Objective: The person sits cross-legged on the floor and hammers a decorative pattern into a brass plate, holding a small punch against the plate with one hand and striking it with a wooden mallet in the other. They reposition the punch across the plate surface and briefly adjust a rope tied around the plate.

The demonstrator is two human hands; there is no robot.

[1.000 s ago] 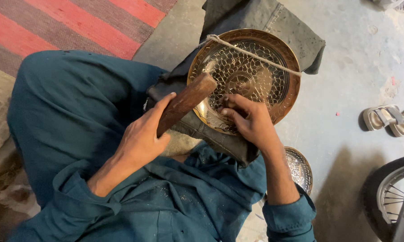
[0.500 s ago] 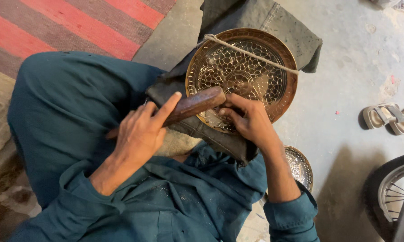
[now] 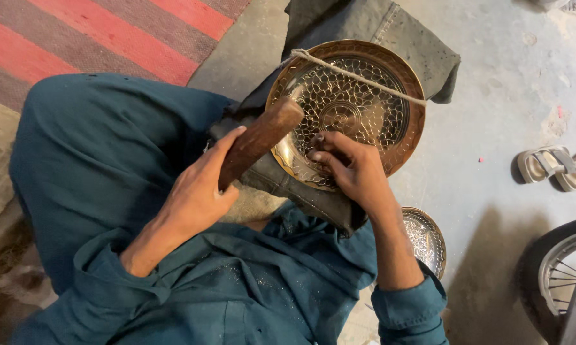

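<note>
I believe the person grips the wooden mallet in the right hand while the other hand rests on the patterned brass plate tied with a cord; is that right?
Not quite: the head view shows the wooden mallet gripped in the left hand. It is the right hand that rests on the patterned brass plate, which is tied with a cord.

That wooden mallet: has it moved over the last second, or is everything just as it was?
The mallet dipped toward the right hand half a second ago, then swung back up; its head now sits over the plate's left edge. The left hand kept its grip throughout. The right hand stayed pinched on the plate, and the cord and plate did not shift.
</note>
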